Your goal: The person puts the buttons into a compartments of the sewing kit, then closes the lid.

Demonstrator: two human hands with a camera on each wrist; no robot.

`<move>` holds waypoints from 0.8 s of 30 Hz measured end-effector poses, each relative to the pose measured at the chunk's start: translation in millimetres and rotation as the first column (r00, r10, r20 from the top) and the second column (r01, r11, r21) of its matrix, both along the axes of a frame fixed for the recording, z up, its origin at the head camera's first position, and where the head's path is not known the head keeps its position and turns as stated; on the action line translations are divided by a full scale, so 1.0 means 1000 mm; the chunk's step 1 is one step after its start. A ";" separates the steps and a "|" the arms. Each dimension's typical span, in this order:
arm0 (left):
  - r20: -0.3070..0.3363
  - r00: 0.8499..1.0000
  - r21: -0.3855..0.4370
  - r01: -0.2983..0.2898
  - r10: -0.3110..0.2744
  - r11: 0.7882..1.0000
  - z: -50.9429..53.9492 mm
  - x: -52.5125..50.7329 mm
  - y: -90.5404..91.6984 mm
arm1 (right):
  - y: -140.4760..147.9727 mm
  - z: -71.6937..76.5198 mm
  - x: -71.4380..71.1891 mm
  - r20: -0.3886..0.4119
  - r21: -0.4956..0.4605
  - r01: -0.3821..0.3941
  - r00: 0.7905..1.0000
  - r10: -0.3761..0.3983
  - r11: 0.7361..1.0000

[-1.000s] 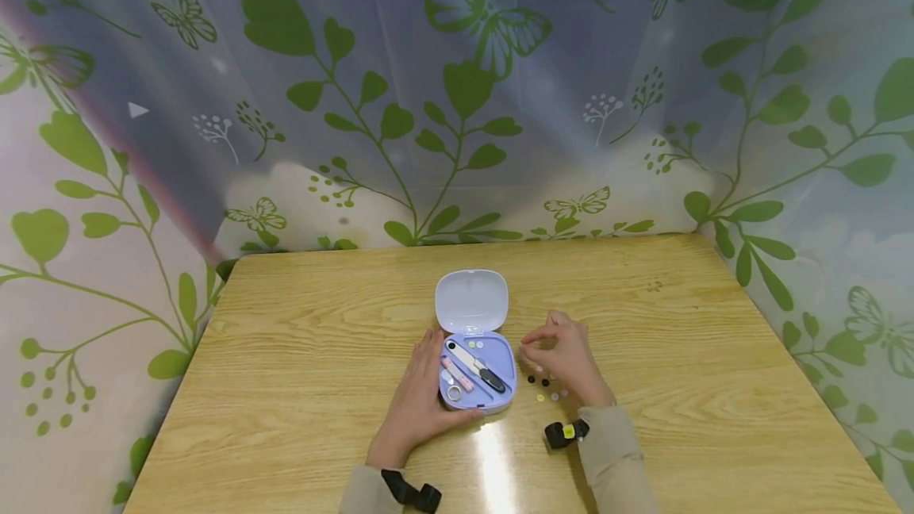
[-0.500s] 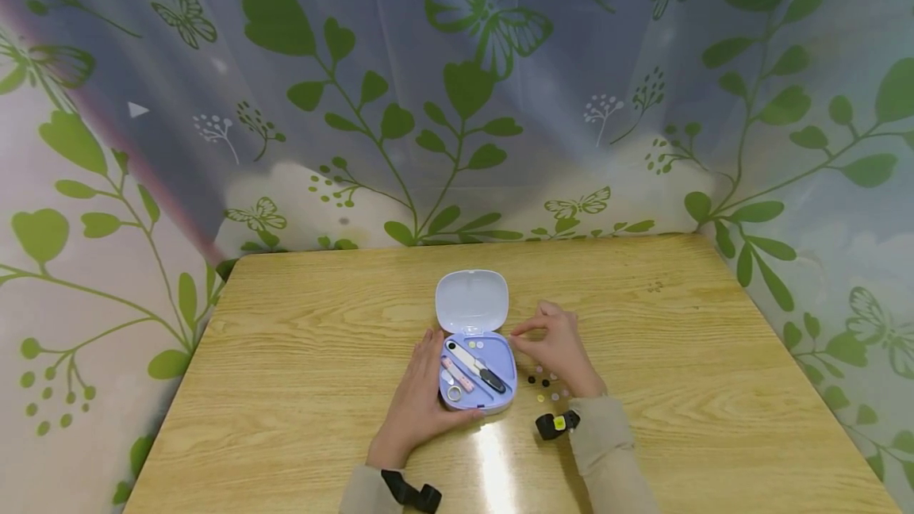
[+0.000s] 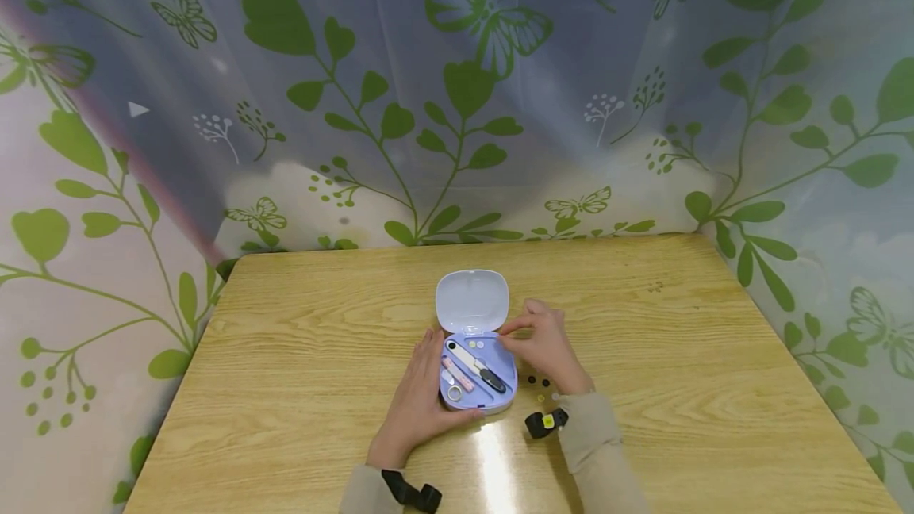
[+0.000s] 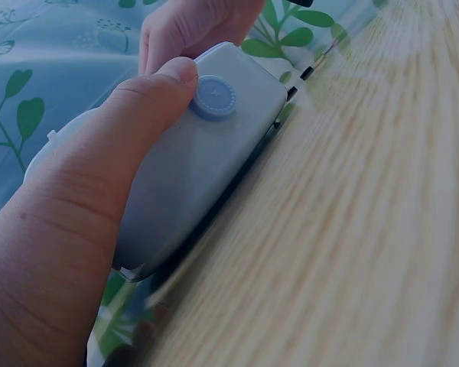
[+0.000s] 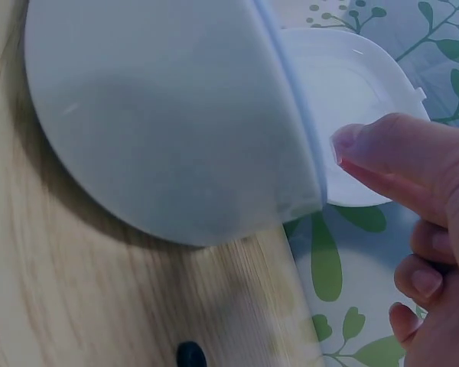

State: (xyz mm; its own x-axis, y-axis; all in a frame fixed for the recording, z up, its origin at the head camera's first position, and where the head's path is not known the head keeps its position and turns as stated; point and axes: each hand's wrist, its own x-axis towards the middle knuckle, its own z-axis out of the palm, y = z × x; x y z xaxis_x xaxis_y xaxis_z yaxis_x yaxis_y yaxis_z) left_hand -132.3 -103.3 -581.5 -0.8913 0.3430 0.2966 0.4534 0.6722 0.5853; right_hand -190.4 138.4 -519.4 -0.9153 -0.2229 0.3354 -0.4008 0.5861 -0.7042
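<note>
A small lavender sewing box lies with its pale lid tipped back. My left hand grips it, fingers along the left side and thumb on the front, beside a round blue knob in the left wrist view. At the box's right back corner, my right hand pinches thumb and forefinger over the rim; a pale sliver, seemingly a small button, shows at the fingertips. Inside lie a white tool with a black end, a pink strip, a ring and small buttons.
Right of the box, loose black buttons and a yellow button lie on the wooden table, partly behind the right wrist. A patterned curtain hangs along the table's back edge.
My right hand has moved left, from above the loose buttons to the box's right back corner, thumb and forefinger still together. The left hand and the box have stayed in place.
</note>
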 end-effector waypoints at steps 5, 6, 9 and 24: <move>0.009 1.000 -0.006 -0.002 0.002 1.000 0.001 0.000 0.000 | -0.004 0.000 0.000 -0.013 -0.006 -0.013 1.000 0.013 1.000; 0.014 1.000 -0.008 -0.002 0.002 1.000 0.001 0.000 0.000 | -0.005 -0.001 0.001 -0.012 -0.005 -0.014 1.000 0.014 1.000; 0.024 1.000 -0.008 -0.003 0.004 1.000 0.002 0.001 0.000 | -0.007 -0.002 0.001 0.011 0.008 -0.009 1.000 0.009 1.000; 0.035 0.999 -0.010 -0.007 0.007 1.000 0.001 0.001 0.000 | -0.012 -0.012 0.001 -0.014 0.014 -0.032 0.999 0.033 0.999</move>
